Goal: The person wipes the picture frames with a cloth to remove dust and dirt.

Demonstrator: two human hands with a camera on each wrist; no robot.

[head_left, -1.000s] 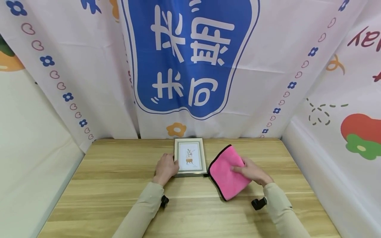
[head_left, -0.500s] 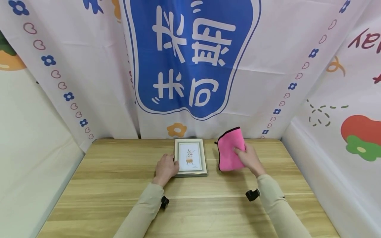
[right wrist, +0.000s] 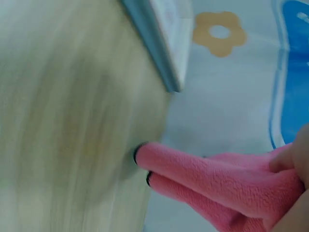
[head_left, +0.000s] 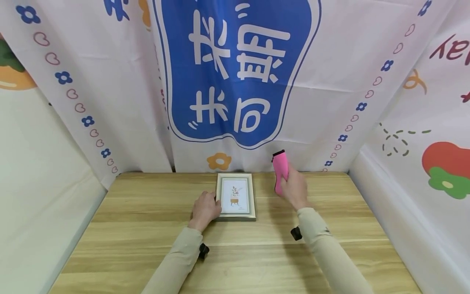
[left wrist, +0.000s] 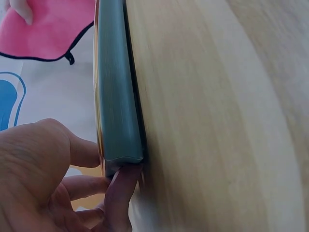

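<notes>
One picture frame (head_left: 235, 196), pale-rimmed, with a potted-plant print, lay face up on a wooden table (head_left: 147, 222) near its far edge. Left hand (head_left: 205, 209): thumb and fingers pinching the frame's left side. One pink cloth (head_left: 280, 165), black-edged, folded over, was held up to the right of the frame, apart from it. Right hand (head_left: 295, 188): fingers curled, gripping the cloth. Behind stood a printed white curtain (head_left: 330, 108).

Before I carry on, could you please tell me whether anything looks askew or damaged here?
The blue backdrop panel looks odd: its writing runs sideways. The framed picture and pink cloth show no obvious damage.
</notes>
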